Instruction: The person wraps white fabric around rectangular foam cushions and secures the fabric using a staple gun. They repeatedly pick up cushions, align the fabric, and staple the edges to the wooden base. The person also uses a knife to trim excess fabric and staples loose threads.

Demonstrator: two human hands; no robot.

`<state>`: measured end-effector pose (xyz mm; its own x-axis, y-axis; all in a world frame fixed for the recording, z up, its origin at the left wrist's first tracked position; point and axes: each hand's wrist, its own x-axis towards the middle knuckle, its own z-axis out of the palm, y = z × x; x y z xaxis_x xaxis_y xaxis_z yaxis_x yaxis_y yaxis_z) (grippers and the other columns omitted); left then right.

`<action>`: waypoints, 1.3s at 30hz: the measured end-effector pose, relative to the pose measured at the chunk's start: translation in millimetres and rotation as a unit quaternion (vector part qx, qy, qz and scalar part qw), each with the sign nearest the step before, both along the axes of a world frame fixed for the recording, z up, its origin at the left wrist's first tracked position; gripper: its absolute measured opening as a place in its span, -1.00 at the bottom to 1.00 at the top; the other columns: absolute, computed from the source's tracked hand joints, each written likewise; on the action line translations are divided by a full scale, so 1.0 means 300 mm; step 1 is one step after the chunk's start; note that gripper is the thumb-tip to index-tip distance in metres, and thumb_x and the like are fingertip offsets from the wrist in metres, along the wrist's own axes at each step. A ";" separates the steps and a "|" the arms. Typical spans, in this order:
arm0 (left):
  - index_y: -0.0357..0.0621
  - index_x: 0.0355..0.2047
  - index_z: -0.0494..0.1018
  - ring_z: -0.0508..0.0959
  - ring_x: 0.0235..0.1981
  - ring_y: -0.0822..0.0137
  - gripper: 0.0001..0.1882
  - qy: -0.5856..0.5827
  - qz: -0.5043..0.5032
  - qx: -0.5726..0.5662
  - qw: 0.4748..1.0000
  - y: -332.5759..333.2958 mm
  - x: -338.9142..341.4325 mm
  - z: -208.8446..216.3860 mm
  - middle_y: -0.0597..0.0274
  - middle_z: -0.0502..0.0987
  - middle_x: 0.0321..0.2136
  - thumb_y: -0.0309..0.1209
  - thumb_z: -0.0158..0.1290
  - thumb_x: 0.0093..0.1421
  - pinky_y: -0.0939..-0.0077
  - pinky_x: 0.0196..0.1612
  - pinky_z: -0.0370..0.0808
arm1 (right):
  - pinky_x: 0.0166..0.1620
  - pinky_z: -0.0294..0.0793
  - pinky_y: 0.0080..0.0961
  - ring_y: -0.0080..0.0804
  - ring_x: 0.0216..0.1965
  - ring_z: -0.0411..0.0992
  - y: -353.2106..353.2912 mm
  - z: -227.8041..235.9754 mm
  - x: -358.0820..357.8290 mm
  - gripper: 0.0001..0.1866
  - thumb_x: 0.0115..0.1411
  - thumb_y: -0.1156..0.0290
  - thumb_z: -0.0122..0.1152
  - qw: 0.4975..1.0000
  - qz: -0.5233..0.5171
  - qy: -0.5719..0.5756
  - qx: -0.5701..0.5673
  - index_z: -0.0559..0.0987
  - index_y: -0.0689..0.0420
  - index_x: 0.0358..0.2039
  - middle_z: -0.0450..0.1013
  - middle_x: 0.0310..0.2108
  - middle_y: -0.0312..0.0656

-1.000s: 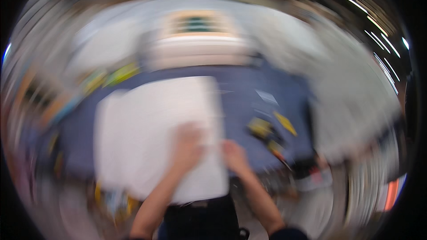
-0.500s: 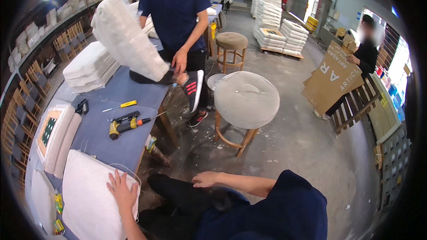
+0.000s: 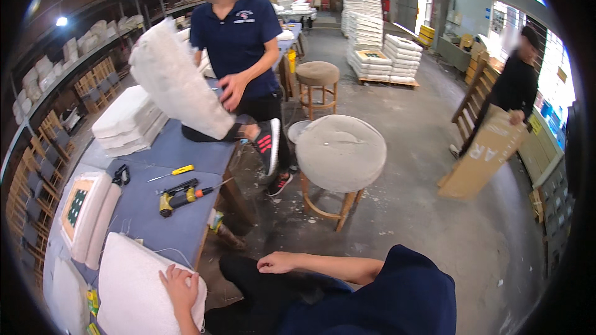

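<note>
My left hand lies open on a white padded cushion at the table's near edge, its fingers slightly bent. A thin cord loops by the cushion's upper corner. My right hand rests on my dark-trousered knee, fingers loosely bent, with nothing visible in it. Farther along the table lie a yellow-and-black power driver with a long bit and a yellow-handled screwdriver. Across from me a person in a navy shirt has a large white cushion tilted over one raised leg.
Stacked white cushions and a cushion with a wood-framed base stand on the blue-covered table. Two round stools are to the right. Another person in black carries flat cardboard. Pallets of cushions stand behind.
My left hand's fingers have drawn closer together on the cushion. The person opposite has lifted a hand toward their cushion. The person in black has turned, lowering the cardboard toward the floor.
</note>
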<state>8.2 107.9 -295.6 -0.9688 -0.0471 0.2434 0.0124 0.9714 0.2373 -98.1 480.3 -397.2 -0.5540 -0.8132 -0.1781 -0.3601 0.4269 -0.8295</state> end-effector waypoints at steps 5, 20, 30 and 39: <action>-0.03 0.24 0.54 0.15 0.56 -0.20 -0.53 0.038 0.038 0.057 0.997 -0.060 0.050 0.073 -0.03 0.39 0.42 -0.15 0.15 0.40 -0.40 0.58 -0.20 | 0.05 0.60 -0.35 -0.43 -0.10 0.62 -0.307 -0.053 -0.092 -0.62 0.60 0.08 0.06 0.988 0.048 -0.079 -0.127 0.65 0.13 0.04 0.66 -0.13 -0.23; 0.32 0.59 0.20 -0.06 0.62 -0.29 -0.23 -0.042 0.097 -0.103 0.989 0.071 0.148 0.118 -0.07 0.02 0.63 0.11 0.05 0.44 -0.59 0.51 -0.18 | -0.17 0.63 -0.29 -0.44 -0.26 0.54 -0.806 0.105 0.072 -0.61 0.54 -0.01 0.00 0.800 -0.238 -0.522 -0.173 0.57 0.06 -0.10 0.52 -0.30 -0.29; 0.04 0.27 0.59 0.15 0.52 -0.40 -0.54 0.033 0.107 0.079 0.991 0.352 0.396 0.002 -0.24 0.26 0.48 -0.25 0.15 0.39 -0.44 0.53 0.01 | -0.31 0.55 -0.36 -0.34 -0.40 0.52 -0.701 -0.075 0.052 -0.75 0.50 0.18 0.08 0.912 -0.205 -0.264 -0.238 0.60 0.07 -0.16 0.55 -0.35 -0.20; -0.12 0.19 0.60 0.41 0.39 -0.27 -0.62 0.026 0.245 0.022 0.969 0.434 0.656 -0.206 -0.20 0.46 0.35 -0.27 0.00 0.50 -0.21 0.45 0.29 | 0.22 0.39 0.23 0.07 0.53 0.08 -0.219 -0.212 0.076 -0.42 0.28 0.13 0.34 0.980 -0.018 0.199 -0.023 0.49 -0.04 0.29 0.20 0.52 -0.07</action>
